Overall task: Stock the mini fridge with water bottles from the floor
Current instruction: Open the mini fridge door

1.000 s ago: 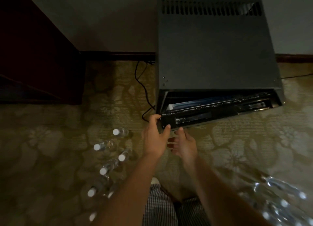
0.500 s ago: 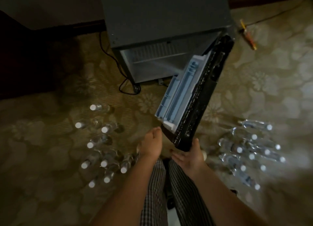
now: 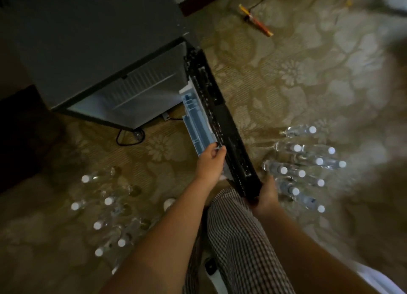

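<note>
A dark grey mini fridge [image 3: 92, 40] stands on the patterned carpet with its black door [image 3: 222, 126] swung wide toward me. Pale blue shelves line the door's inner side [image 3: 196, 126]. My left hand [image 3: 210, 163] grips the inner edge of the door near its free end. My right hand [image 3: 265, 194] holds the door's outer corner from below. Several clear water bottles with white caps stand on the floor at the left [image 3: 108, 201], and another group of several bottles [image 3: 301, 168] stands to the right of the door.
A black power cable [image 3: 125, 137] loops on the carpet under the fridge's front. A yellow and red stick-like object [image 3: 257, 20] lies on the floor at the back right. My checked trouser leg [image 3: 240, 238] sits between my arms. Dark furniture stands at the left.
The fridge door has swung from nearly shut to wide open. Both hands followed its free edge toward me, and my view has shifted right.
</note>
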A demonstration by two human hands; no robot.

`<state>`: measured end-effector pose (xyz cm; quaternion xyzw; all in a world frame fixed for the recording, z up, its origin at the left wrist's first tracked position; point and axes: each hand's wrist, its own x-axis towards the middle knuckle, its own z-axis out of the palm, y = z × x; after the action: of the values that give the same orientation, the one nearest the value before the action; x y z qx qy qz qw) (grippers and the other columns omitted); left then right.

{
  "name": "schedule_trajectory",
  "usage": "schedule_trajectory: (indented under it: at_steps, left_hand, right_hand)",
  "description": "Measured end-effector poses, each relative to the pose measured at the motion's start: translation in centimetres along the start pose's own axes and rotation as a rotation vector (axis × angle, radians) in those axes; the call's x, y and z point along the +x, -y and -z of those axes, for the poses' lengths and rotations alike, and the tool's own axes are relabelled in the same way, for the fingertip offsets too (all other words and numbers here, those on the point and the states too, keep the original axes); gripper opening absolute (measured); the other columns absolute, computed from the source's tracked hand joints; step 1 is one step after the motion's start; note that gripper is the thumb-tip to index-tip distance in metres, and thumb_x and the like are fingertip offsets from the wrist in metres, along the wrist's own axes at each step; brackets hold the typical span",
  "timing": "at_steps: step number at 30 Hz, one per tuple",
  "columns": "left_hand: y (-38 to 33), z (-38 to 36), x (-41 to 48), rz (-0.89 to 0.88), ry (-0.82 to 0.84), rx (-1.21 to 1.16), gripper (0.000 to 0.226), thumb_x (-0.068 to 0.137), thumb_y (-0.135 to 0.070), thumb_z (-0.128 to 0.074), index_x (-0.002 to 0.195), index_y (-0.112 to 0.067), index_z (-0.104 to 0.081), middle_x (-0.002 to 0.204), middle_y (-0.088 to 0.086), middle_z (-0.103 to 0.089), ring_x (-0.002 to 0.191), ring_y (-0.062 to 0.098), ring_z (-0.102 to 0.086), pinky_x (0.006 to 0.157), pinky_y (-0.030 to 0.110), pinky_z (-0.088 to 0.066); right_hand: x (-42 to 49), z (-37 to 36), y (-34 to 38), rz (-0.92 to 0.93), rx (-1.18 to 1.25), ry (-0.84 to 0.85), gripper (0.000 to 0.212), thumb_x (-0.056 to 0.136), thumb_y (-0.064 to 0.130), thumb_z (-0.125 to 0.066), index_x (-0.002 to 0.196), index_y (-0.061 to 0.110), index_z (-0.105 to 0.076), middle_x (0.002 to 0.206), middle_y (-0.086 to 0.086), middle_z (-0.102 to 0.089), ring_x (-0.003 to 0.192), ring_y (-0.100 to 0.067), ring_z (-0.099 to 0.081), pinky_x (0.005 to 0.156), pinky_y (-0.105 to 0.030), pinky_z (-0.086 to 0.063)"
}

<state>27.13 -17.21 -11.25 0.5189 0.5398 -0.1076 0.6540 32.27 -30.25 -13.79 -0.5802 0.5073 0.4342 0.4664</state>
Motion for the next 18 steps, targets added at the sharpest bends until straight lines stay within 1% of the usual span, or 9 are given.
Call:
schedule_trajectory:
  at_steps: [3,6,8,9,11,13,14,16,18]
  left_hand:
    - [-2.0,-2.7,0.6,0.054,-0.039,-0.018,0.041,0.099,-0.033,-0.039,0.133,-0.013,-0.050,0.132,0.005,-0.054,0.122,0.020,-0.050,0.090,0.025,-0.034]
    - [-3.4,-5.1,1.1,0.083,-0.047,-0.072,0.039,0.098,-0.033,-0.040,0.130,-0.013,-0.052,0.131,0.006,-0.054,0.119,0.021,-0.051,0.089,0.027,-0.036]
    - [-4.5,-6.8,1.5,0.089,-0.040,-0.093,0.037,0.098,-0.032,-0.040,0.129,-0.014,-0.052,0.131,0.008,-0.054,0.117,0.020,-0.052,0.088,0.026,-0.038]
    - [-5.0,-7.6,1.6,0.093,-0.032,-0.106,0.037,0.098,-0.031,-0.041,0.129,-0.014,-0.051,0.131,0.009,-0.053,0.116,0.019,-0.052,0.086,0.025,-0.039]
    - [-6.1,-9.0,1.9,0.106,-0.016,-0.126,0.040,0.098,-0.031,-0.042,0.133,-0.015,-0.047,0.133,0.009,-0.051,0.116,0.019,-0.051,0.084,0.025,-0.039]
    - [-7.3,-10.4,2.3,0.113,0.000,-0.126,0.044,0.097,-0.033,-0.042,0.138,-0.018,-0.042,0.137,0.009,-0.048,0.121,0.020,-0.049,0.086,0.028,-0.038]
    - [-7.8,-11.0,2.5,0.105,0.010,-0.117,0.044,0.097,-0.032,-0.042,0.138,-0.018,-0.042,0.137,0.008,-0.048,0.121,0.020,-0.049,0.086,0.028,-0.037]
    - [-8.9,-11.5,2.9,0.068,0.014,-0.061,0.038,0.097,-0.030,-0.041,0.133,-0.017,-0.046,0.132,0.007,-0.051,0.112,0.017,-0.050,0.084,0.028,-0.037]
    - [-9.9,-11.7,3.3,0.031,0.006,0.002,0.034,0.098,-0.027,-0.041,0.128,-0.015,-0.051,0.123,0.004,-0.053,0.104,0.014,-0.047,0.085,0.027,-0.036]
  right_hand:
    - [0.0,1.6,3.9,0.040,0.036,-0.020,0.049,0.097,0.049,-0.033,0.120,0.009,-0.047,0.088,-0.015,-0.057,0.079,-0.027,-0.058,0.091,-0.040,-0.049]
    - [-0.2,2.4,7.7,0.106,-0.030,-0.030,0.039,0.098,0.038,-0.040,0.122,0.009,-0.048,0.085,-0.010,-0.054,0.084,-0.023,-0.058,0.084,-0.035,-0.049]
    - [-0.1,3.0,10.3,0.149,-0.058,-0.028,0.032,0.098,0.034,-0.041,0.119,0.012,-0.049,0.088,-0.007,-0.055,0.083,-0.020,-0.056,0.078,-0.030,-0.049]
    - [0.1,3.0,11.5,0.169,-0.063,-0.033,0.031,0.098,0.035,-0.041,0.118,0.013,-0.049,0.095,-0.008,-0.057,0.087,-0.019,-0.057,0.079,-0.030,-0.049]
    - [0.5,3.0,13.8,0.239,-0.088,-0.062,0.039,0.097,0.038,-0.041,0.121,0.009,-0.051,0.111,-0.010,-0.058,0.103,-0.022,-0.057,0.083,-0.031,-0.047]
    - [0.9,3.0,16.0,0.323,-0.137,-0.086,0.042,0.096,0.037,-0.042,0.126,0.009,-0.053,0.113,-0.011,-0.057,0.103,-0.022,-0.054,0.079,-0.031,-0.045]
    - [1.0,2.9,17.1,0.371,-0.157,-0.093,0.041,0.097,0.034,-0.041,0.128,0.009,-0.052,0.114,-0.010,-0.056,0.102,-0.021,-0.052,0.083,-0.032,-0.044]
    - [0.8,2.7,18.5,0.466,-0.194,-0.099,0.039,0.099,0.028,-0.038,0.133,0.011,-0.048,0.117,-0.009,-0.053,0.106,-0.022,-0.050,0.094,-0.034,-0.039]
    - [0.2,2.6,19.5,0.553,-0.221,-0.102,0.040,0.101,0.026,-0.035,0.137,0.012,-0.044,0.126,-0.010,-0.052,0.116,-0.024,-0.048,0.099,-0.035,-0.036]
